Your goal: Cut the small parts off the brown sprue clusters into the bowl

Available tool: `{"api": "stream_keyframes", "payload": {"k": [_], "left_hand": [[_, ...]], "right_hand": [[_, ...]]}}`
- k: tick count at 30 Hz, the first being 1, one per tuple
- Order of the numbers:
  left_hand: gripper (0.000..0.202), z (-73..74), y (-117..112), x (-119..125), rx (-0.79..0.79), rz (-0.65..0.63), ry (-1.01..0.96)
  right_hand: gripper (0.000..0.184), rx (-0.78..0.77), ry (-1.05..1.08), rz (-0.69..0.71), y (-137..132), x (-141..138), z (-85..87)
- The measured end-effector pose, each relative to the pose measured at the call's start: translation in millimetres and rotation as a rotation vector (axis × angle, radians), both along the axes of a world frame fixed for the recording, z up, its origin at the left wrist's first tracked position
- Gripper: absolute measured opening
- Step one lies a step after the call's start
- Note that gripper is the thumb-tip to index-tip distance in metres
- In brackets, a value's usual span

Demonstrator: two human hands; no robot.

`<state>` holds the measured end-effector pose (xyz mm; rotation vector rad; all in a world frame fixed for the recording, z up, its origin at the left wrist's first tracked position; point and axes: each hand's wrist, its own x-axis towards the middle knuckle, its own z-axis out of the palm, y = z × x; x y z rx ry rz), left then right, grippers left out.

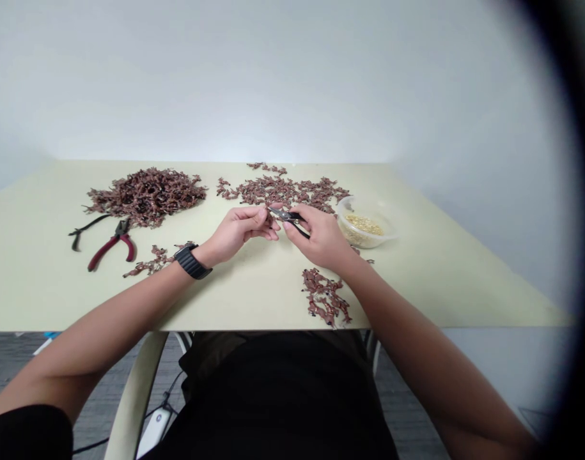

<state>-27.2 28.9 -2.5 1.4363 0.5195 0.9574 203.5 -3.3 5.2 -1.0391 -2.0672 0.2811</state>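
My right hand is closed round a small pair of black-handled cutters, whose metal jaws point left. My left hand, with a black watch on the wrist, pinches a small brown piece at those jaws. Both hands hover over the middle of the pale table. A spread of brown parts lies just behind them, and a small brown cluster lies near the front edge under my right forearm.
A large heap of brown parts sits at the back left. Red-handled pliers and a black-handled tool lie in front of it. A clear bowl of small golden bits stands right of my hands. A few brown pieces lie by my left wrist.
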Motion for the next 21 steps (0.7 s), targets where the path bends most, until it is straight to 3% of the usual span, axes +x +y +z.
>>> {"api": "stream_keyframes", "payload": {"k": [6,11,14,17,21], "left_hand": [[0.036,-0.7,2,0,0.308,0.221,0.128],[0.036,-2.0,2,1,0.371,0.307,0.17],[0.046,-7.4,6,1,0.356,0.362,0.206],[0.055,-12.4,16,-6,0.368,0.496,0.285],[0.043,-2.3,40,-33,0.571,0.702,0.596]], "right_hand": [[0.036,-0.249,0.096,0.015,-1,-6,-2.7],[0.041,-0.379,0.164,0.071,1,-9,-2.9],[0.039,-0.327,0.111,-0.008,2,-6,-1.4],[0.034,-0.194,-0.047,-0.135,3,-2,-4.5],[0.034,-0.201,-0.294,-0.254,10,3,-20.0]]}}
